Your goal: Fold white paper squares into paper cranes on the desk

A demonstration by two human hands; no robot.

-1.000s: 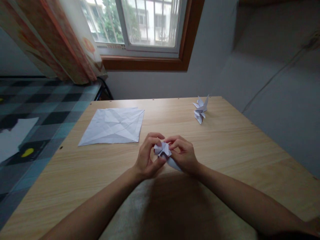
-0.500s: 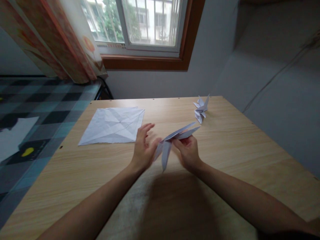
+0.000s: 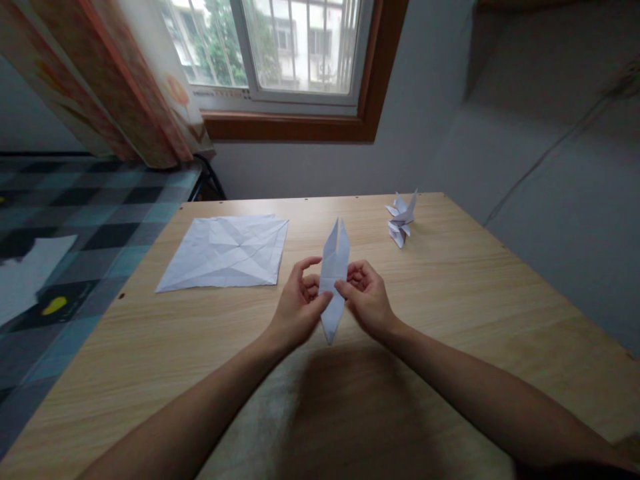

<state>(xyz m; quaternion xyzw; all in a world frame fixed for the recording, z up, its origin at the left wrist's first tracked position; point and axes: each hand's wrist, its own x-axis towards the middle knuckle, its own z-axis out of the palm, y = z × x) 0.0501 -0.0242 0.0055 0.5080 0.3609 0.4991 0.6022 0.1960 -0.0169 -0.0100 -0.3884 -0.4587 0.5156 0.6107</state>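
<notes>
A folded white paper [image 3: 334, 270], long and narrow, is held upright above the table between my two hands. Its top splits into two thin points, and the lower end tapers to one tip. My left hand [image 3: 300, 303] pinches its left edge, thumb on the front and fingers curled behind. From the other side my right hand [image 3: 369, 297] grips the right edge, its thumb pressed on the front near the middle crease. Fingertips behind the paper are hidden.
Creased white paper sheets [image 3: 225, 257] lie flat at the table's left. Folded paper figures [image 3: 401, 217] stand at the back right of the wooden table [image 3: 475, 320]. A bed with a checkered cover [image 3: 125, 207] adjoins on the left, below a curtain [image 3: 115, 80].
The folded paper has turned from a slanted, spread position to upright with its flat face toward me. My left hand has closed on its left edge; the right has shifted its grip.
</notes>
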